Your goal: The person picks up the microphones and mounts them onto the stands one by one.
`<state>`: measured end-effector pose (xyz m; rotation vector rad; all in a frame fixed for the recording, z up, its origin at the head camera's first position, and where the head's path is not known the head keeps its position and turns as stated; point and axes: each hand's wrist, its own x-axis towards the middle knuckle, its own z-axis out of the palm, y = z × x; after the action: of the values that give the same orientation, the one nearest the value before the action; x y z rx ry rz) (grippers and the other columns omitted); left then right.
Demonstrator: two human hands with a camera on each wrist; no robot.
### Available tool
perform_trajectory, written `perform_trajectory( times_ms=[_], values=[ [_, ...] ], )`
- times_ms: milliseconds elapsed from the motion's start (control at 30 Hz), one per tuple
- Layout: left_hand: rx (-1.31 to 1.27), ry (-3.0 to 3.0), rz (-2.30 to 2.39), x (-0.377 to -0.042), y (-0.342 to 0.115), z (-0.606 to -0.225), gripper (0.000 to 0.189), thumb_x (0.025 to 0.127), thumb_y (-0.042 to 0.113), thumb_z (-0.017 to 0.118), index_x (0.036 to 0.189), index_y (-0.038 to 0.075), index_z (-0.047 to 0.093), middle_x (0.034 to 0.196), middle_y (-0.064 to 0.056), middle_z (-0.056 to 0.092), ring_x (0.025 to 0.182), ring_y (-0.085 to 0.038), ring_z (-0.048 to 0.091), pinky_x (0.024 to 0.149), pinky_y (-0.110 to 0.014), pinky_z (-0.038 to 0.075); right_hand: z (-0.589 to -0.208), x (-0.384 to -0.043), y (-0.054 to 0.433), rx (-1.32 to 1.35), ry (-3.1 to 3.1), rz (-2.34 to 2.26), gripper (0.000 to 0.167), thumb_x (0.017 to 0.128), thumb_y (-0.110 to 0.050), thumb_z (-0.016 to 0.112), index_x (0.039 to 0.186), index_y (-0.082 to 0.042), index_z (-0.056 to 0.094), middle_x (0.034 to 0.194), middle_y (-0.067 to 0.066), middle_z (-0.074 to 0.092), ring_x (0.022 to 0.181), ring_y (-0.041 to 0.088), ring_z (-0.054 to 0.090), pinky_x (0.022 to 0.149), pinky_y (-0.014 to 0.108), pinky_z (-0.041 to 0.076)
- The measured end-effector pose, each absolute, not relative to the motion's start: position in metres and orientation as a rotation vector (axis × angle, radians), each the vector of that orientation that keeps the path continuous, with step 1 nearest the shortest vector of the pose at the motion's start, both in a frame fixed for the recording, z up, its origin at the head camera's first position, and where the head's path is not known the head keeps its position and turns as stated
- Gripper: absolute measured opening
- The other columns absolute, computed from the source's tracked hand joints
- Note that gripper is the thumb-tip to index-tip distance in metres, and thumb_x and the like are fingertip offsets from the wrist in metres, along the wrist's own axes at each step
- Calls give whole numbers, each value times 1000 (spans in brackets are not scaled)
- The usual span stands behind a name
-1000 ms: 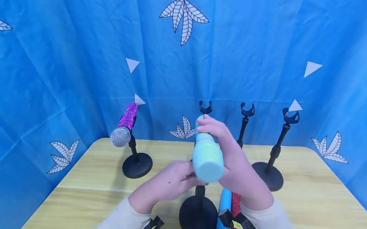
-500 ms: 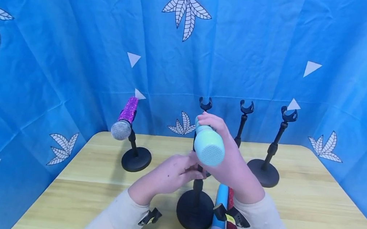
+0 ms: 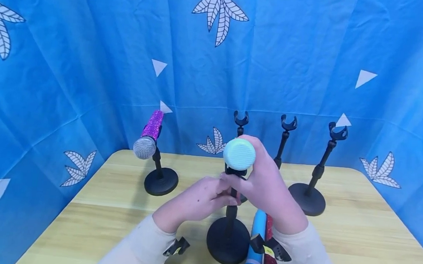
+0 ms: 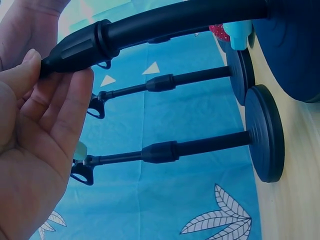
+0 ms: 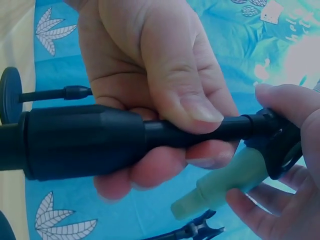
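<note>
In the head view a mint-green microphone (image 3: 239, 154) points its round head at me, just above the black clip of the nearest stand (image 3: 227, 241). My right hand (image 3: 268, 190) holds the microphone at that clip, thumb below the head. The right wrist view shows the microphone's handle (image 5: 232, 172) running through the clip (image 5: 280, 145). Below it my left hand (image 3: 203, 196) grips the stand's thin upper pole, thumb on one side and fingers on the other. The pole's thicker collar (image 4: 80, 47) lies beside these fingers in the left wrist view.
A glittery purple microphone (image 3: 153, 125) with a silver head rests in a stand at the left. Bare-clipped stands, one at the right (image 3: 317, 175), rise behind my hands. A blue microphone (image 3: 255, 253) and a red one (image 3: 271, 263) lie by my right forearm.
The mint-green microphone has tipped and its head has moved up and away from me, level with the clip. My right thumb now shows under it. The left hand keeps its grip on the pole.
</note>
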<state>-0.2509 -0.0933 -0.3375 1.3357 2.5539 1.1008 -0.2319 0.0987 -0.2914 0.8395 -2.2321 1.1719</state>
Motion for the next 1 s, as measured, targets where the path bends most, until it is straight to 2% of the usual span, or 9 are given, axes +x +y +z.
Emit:
perform_trajectory(
  times_ms=[133,367,500,733,800,900,1000],
  values=[
    [1354,2569,1090,-251,-92,-337,7,102,17,62,109,18,63,94,14,65,81,-7,57,71,-25,50,-292,-233,100,849,-2212,1137,77,74,-9,92,135,-18,46,133,3,56,125,23,53,96,57,46],
    [1379,2706,998,-250,-94,-339,15,101,12,62,116,12,66,104,4,70,95,-9,65,89,-30,53,-295,-238,100,1051,-2030,1019,62,73,6,87,122,-15,56,138,8,57,140,27,45,107,53,42],
    [1426,2798,923,-250,-94,-339,20,101,9,61,120,8,65,106,-1,71,98,-14,67,91,-32,53,-297,-240,101,1093,-1977,966,62,70,8,88,121,-13,60,139,8,58,141,28,44,106,50,44],
    [1364,2765,945,-249,-94,-337,21,102,10,60,122,9,65,107,0,70,96,-12,65,91,-31,53,-295,-238,106,1119,-2030,935,68,70,7,89,126,-13,57,143,8,55,144,28,39,102,53,46],
    [1351,2761,948,-248,-93,-336,19,102,10,60,119,10,66,105,1,70,94,-11,65,90,-31,53,-294,-237,107,1114,-2036,915,68,70,12,86,126,-13,57,142,8,55,143,29,40,97,51,51],
    [1342,2767,943,-248,-92,-336,15,102,11,60,116,10,66,102,1,69,93,-11,64,89,-31,53,-294,-236,106,1109,-2017,866,68,70,19,82,126,-12,57,140,8,57,141,30,43,77,34,59],
    [1335,2774,936,-247,-93,-335,14,102,11,59,114,11,66,102,1,70,93,-11,64,90,-31,53,-294,-236,105,1114,-1994,811,69,69,21,81,125,-12,56,139,9,58,139,31,46,55,20,50]
  ],
)
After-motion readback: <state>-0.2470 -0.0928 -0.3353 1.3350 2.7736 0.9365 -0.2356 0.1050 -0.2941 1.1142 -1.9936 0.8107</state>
